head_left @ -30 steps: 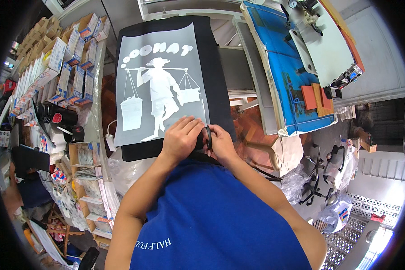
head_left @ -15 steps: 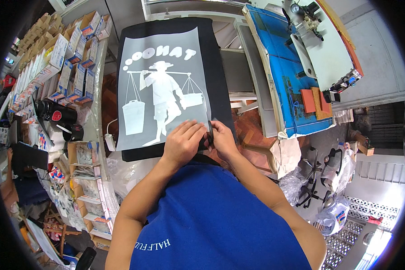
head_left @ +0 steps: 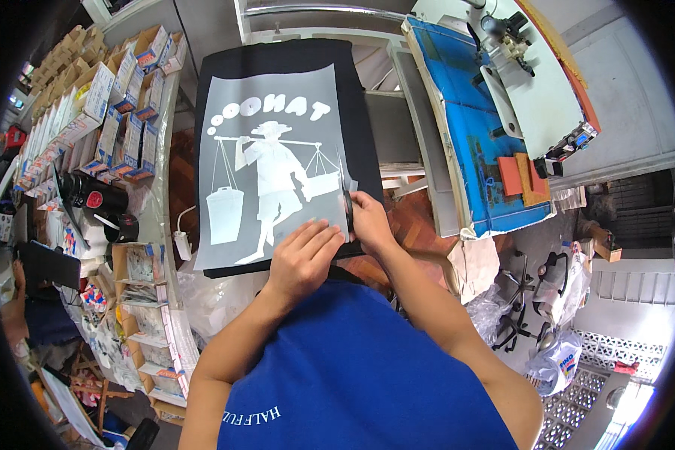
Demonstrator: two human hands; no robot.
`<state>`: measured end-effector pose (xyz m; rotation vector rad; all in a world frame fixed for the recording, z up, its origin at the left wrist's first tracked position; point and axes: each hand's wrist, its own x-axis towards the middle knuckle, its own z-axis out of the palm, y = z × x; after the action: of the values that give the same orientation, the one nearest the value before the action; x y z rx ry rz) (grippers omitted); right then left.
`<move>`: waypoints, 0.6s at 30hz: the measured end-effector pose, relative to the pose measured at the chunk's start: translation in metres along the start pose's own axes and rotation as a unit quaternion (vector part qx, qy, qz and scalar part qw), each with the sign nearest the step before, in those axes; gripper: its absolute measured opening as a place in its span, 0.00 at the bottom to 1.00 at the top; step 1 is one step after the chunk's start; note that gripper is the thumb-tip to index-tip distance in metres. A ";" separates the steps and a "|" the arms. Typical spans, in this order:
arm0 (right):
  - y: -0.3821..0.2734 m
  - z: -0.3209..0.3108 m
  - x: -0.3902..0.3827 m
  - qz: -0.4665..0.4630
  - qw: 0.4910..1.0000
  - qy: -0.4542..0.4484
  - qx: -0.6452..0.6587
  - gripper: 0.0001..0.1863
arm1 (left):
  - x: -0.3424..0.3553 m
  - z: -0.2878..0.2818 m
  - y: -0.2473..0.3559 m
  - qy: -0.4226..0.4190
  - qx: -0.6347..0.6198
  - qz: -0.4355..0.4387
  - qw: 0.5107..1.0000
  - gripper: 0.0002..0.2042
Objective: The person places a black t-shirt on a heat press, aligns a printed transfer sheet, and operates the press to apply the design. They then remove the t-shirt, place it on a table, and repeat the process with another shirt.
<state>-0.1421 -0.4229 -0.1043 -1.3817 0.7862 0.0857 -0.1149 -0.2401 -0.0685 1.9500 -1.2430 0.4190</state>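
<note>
A translucent film sheet (head_left: 225, 169) with a white print of a person in a hat carrying two buckets on a pole lies over a black padded board (head_left: 277, 56). My left hand (head_left: 306, 259) rests on the sheet's lower right part, fingers stretched out flat; its thumb is hardly visible. My right hand (head_left: 369, 223) is closed around the dark handles of a pair of scissors (head_left: 348, 208). Their blades point away from me along the sheet's right edge, beside the printed right bucket. A small piece of film lifts up next to the blades.
On the left, a table holds small cardboard boxes (head_left: 146, 94), a black machine (head_left: 93, 187) and a wooden rack (head_left: 138, 300). At the right stand a blue-covered screen frame (head_left: 465, 150) and a white machine with a gauge (head_left: 532, 82). A person's arm shows at far left.
The scissors and my right hand have moved farther up the sheet's right edge, away from my left hand. The sheet sits slightly nearer to me, and film now lifts beside the blades.
</note>
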 end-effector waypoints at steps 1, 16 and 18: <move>-0.005 0.001 0.005 -0.005 1.000 0.001 0.000 0.16 | 0.000 -0.004 0.002 0.002 0.003 0.003 1.000 0.09; -0.030 0.008 0.050 -0.015 1.000 -0.001 0.028 0.13 | 0.001 -0.032 0.021 0.008 -0.018 -0.010 1.000 0.09; -0.032 0.008 0.051 -0.018 1.000 -0.002 0.019 0.14 | -0.001 -0.031 0.020 0.009 -0.016 -0.015 1.000 0.09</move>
<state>-0.0850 -0.4429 -0.1055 -1.3586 0.7560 0.0451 -0.1292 -0.2206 -0.0402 1.9303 -1.2013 0.3986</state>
